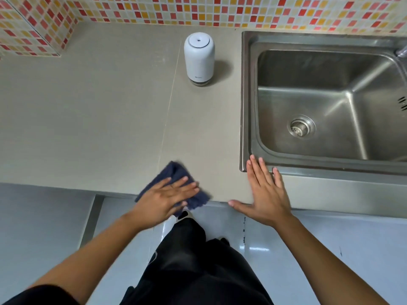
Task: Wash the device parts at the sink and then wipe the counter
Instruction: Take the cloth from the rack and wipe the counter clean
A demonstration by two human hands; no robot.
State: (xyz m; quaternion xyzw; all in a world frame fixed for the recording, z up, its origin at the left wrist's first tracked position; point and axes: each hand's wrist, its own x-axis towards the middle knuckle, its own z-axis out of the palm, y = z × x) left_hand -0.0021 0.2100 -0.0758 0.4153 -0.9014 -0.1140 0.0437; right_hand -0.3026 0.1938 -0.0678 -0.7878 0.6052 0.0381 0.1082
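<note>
My left hand (pixel 167 198) lies flat on a dark blue cloth (pixel 176 172) pressed against the beige counter (pixel 99 119) near its front edge; the cloth looks blurred. My right hand (pixel 265 192) rests open, palm down, fingers spread, on the counter's front edge by the near left corner of the steel sink (pixel 246 106). The sink basin holds nothing but its drain strainer (pixel 300 127). A white cylindrical device (pixel 199 59) stands upright and assembled on the counter, left of the sink and toward the back.
A mosaic-tiled wall (pixel 220 9) of red, orange and cream runs behind the counter and turns forward at the left. A bit of the faucet (pixel 402 51) shows at the right edge. Pale floor tiles and my dark trousers lie below the counter edge.
</note>
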